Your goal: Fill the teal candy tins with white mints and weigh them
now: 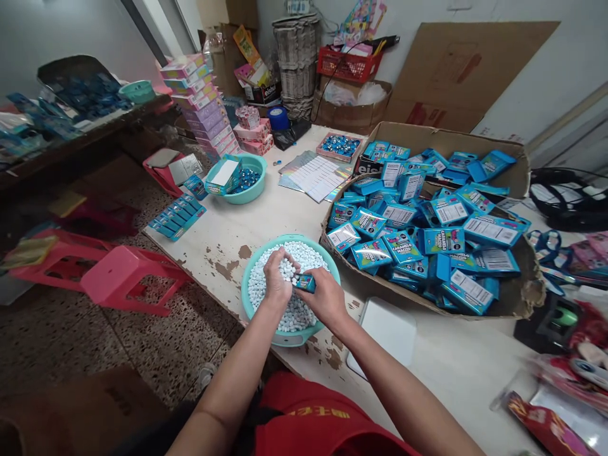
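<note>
A turquoise basin (246,292) full of small white candies (294,313) stands at the table's front edge. Over it, my left hand (279,277) is cupped around a heap of the white candies. My right hand (325,294) grips a small blue box (304,282), whose end meets the candies at my left fingers. Right of the basin, a big cardboard tray (527,278) is piled with blue candy boxes (403,247). A second turquoise basin (256,190) farther back holds small blue pieces and blue boxes.
A white flat device (387,332) lies right of the near basin. Printed sheets (318,176) and a pink tray (338,147) of blue pieces sit farther back. Flattened blue boxes (177,216) lie at the left edge, near red stools (126,275). Stacked boxes (204,114) stand behind.
</note>
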The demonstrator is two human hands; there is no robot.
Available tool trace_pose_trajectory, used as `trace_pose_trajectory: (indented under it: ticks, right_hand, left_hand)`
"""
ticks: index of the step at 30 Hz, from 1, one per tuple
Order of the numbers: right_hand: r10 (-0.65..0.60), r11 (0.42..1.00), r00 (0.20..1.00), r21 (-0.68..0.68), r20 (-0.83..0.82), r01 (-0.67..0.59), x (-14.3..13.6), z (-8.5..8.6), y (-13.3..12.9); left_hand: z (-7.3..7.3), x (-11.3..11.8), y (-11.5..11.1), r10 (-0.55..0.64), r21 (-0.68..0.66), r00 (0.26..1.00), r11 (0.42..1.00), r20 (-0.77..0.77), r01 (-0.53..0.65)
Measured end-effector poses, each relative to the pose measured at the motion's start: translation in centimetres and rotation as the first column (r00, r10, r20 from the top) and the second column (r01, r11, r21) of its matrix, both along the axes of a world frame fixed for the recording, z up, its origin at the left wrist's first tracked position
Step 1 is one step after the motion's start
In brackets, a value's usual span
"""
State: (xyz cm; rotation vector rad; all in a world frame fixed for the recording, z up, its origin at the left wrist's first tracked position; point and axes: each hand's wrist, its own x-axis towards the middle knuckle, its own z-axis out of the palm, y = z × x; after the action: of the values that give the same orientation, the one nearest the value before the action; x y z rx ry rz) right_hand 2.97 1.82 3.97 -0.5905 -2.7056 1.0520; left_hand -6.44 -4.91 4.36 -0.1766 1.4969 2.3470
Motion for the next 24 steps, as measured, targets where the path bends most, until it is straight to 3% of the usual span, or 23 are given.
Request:
trace_pose_trajectory:
  ticks: [24]
  right_hand:
    - [-0.073, 0.985, 0.985, -0.169, -0.157, 0.046, -0.1, 0.2, 1.2]
  left_hand:
    - [0.9, -0.6, 1.4, -0.020, -0.096, 0.994, 0.995, -0.104, 0.010]
